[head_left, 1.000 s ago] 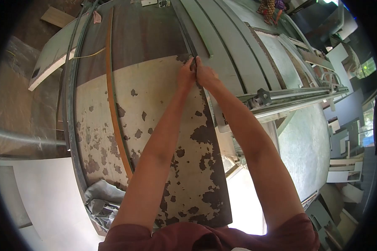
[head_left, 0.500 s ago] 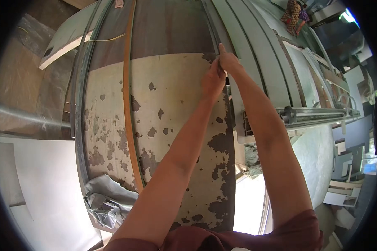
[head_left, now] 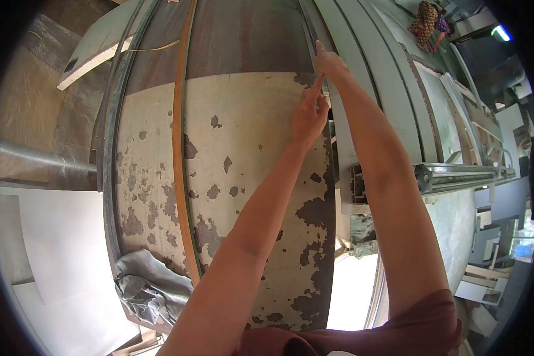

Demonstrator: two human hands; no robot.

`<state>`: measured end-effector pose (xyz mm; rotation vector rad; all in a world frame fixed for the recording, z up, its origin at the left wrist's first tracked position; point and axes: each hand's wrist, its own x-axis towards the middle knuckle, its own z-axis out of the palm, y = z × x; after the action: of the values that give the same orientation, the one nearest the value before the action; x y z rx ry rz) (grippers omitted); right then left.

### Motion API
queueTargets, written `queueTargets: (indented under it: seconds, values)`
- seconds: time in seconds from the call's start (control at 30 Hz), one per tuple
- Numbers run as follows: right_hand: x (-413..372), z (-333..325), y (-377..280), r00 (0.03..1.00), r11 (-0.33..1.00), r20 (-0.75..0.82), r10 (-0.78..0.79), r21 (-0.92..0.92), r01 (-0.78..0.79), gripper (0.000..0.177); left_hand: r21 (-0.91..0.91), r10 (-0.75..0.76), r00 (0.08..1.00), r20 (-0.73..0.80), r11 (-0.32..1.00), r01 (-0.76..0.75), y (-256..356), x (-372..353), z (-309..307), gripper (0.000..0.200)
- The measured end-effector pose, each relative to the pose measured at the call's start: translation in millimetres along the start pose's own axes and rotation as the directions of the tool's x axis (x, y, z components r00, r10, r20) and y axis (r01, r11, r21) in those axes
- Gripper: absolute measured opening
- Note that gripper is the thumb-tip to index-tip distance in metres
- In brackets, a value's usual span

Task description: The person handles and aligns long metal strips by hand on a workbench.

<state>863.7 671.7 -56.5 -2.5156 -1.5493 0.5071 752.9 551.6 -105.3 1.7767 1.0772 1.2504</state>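
My left hand (head_left: pixel 310 115) is over the right edge of a worn, peeling board (head_left: pixel 243 154). Its index finger stretches forward to my right hand, and its thumb stands apart. Just beyond it, my right hand (head_left: pixel 330 62) rests at a dark metal strip (head_left: pixel 308 24) along the board's edge. The right index finger points forward along this strip while the other fingers are curled. Whatever those curled fingers hold, if anything, is hidden. A long orange-brown strip (head_left: pixel 180 118) runs lengthwise over the board, left of both hands.
A crumpled grey cloth (head_left: pixel 148 285) lies at the board's near left corner. Pale green panels (head_left: pixel 368 65) and an aluminium rail (head_left: pixel 457 176) are on the right. White sheets (head_left: pixel 65 249) stand at left. Another person (head_left: pixel 428 26) bends down at the far right.
My left hand has drawn back slightly from my right hand, and its fingers have opened out. My right hand has moved a little forward along the strip. The view has shifted slightly.
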Motion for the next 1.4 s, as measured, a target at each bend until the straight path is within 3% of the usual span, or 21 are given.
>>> queueTargets:
  seconds: [0.13, 0.2, 0.3, 0.33, 0.37, 0.4, 0.47, 0.53, 0.6, 0.7, 0.8, 0.87, 1.07, 1.23, 1.3, 1.4]
  values:
    - [6.6, 8.3, 1.4, 0.980, 0.994, -0.166, -0.107, -0.029, 0.104, 0.067, -0.002, 0.063, 0.998, -0.005, 0.998, -0.063, -7.1, 0.4, 4.0, 0.050]
    - [9.5, 7.6, 0.0, 0.997, 0.998, -0.064, -0.035, 0.041, 0.038, 0.066, -0.011, 0.086, 0.996, -0.011, 0.996, -0.086, -7.0, 1.2, 4.8, 0.050]
    - [23.1, 16.0, -0.4, 0.992, 0.999, -0.114, -0.051, 0.004, 0.052, 0.066, -0.064, 0.053, 0.998, 0.042, 0.997, -0.050, -6.6, 7.9, -0.2, 0.050]
    - [32.0, 17.3, -0.3, 0.991, 0.998, -0.119, -0.054, 0.003, 0.055, 0.066, -0.162, 0.011, 0.995, 0.097, 0.987, 0.005, -7.1, 12.1, -1.7, 0.050]
    - [39.8, 16.1, -1.5, 0.997, 0.999, -0.072, -0.034, -0.045, 0.031, 0.043, -0.254, -0.026, 0.987, 0.157, 0.965, 0.066, -8.1, 15.5, -1.7, 0.049]
    - [46.3, 16.2, -1.5, 1.000, 0.996, -0.024, -0.012, -0.093, 0.010, 0.053, -0.254, -0.026, 0.988, 0.155, 0.965, 0.065, -9.2, 20.1, -1.2, 0.049]
    - [52.3, 10.3, -2.0, 1.000, 0.998, -0.018, -0.017, -0.067, 0.015, 0.045, -0.241, -0.014, 0.985, 0.173, 0.969, 0.056, -12.2, 32.5, -1.7, 0.049]
    - [49.1, -2.4, -8.4, 1.000, 0.999, -0.013, -0.019, -0.039, 0.018, 0.058, -0.262, 0.017, 0.985, 0.174, 0.965, 0.030, -15.4, 43.1, -1.3, 0.052]
    - [44.1, -11.8, -13.1, 0.992, 0.966, -0.037, -0.123, -0.232, 0.111, 0.049, -0.289, 0.048, 0.983, 0.177, 0.957, 0.005, -17.3, 53.2, 0.1, 0.055]
    - [54.7, -14.0, -18.5, 0.983, 0.946, -0.109, -0.148, -0.307, 0.108, 0.052, -0.277, 0.034, 0.981, 0.190, 0.961, 0.020, -20.1, 66.9, 0.2, 0.056]
    - [70.3, -14.4, -22.0, 0.977, 0.936, -0.122, -0.175, -0.327, 0.127, 0.052, -0.249, 0.016, 0.966, 0.257, 0.967, 0.050, -20.7, 79.9, -5.9, 0.058]
    - [81.1, -12.8, -23.9, 0.977, 0.935, -0.126, -0.172, -0.333, 0.122, 0.051, -0.270, -0.053, 0.929, 0.367, 0.949, 0.161, -18.7, 87.5, -10.6, 0.056]
    - [105.1, 2.5, -28.0, 0.976, 0.937, -0.161, -0.146, -0.338, 0.085, 0.049, -0.264, -0.147, 0.881, 0.451, 0.920, 0.288, -22.7, 102.7, -21.6, 0.058]
    - [118.6, 8.5, -30.9, 0.978, 0.928, -0.163, -0.131, -0.366, 0.063, 0.051, -0.360, -0.159, 0.874, 0.459, 0.866, 0.347, -29.9, 101.1, -19.2, 0.060]
    - [119.3, 9.9, -33.8, 0.969, 0.974, -0.244, -0.037, -0.227, -0.020, 0.046, -0.383, -0.174, 0.870, 0.462, 0.845, 0.373, -31.5, 98.1, -18.7, 0.060]
    - [109.0, -2.2, -39.5, 0.976, 0.965, -0.216, -0.033, -0.261, -0.025, 0.038, -0.367, -0.159, 0.870, 0.467, 0.860, 0.354, -28.5, 93.4, -20.4, 0.059]
